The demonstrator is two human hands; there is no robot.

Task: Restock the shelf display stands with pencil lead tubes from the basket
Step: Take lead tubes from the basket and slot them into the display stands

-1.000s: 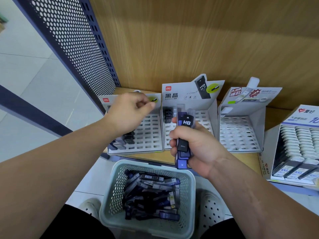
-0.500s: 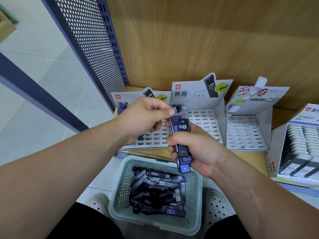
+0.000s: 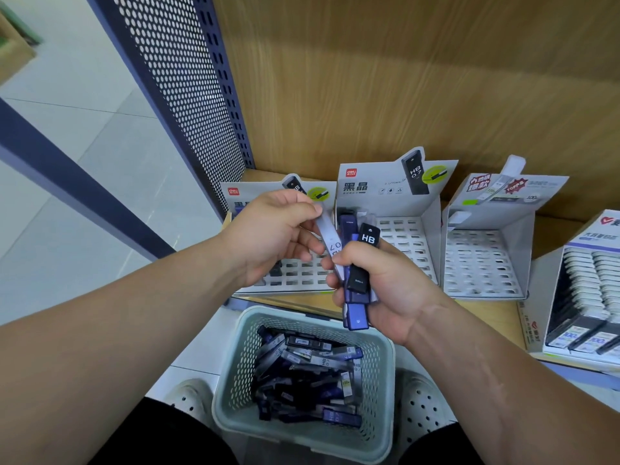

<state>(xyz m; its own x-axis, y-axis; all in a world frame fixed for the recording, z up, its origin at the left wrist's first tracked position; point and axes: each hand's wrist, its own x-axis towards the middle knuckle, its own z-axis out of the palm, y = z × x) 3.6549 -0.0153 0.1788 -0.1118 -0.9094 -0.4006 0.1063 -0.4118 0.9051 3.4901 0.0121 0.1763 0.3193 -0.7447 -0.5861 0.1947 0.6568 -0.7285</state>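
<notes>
Left hand (image 3: pixel 271 236): I pinch one 0.7 tube (image 3: pixel 330 238).
Right hand (image 3: pixel 392 290): I clench a bundle of tubes (image 3: pixel 358 286).
Display stands (image 3: pixel 479 263): slots mostly unfilled.
Basket (image 3: pixel 235 374): many tubes left; restocking barely begun.

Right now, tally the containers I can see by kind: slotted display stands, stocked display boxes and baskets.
Slotted display stands: 3
Stocked display box: 1
Basket: 1
Total: 5
</notes>
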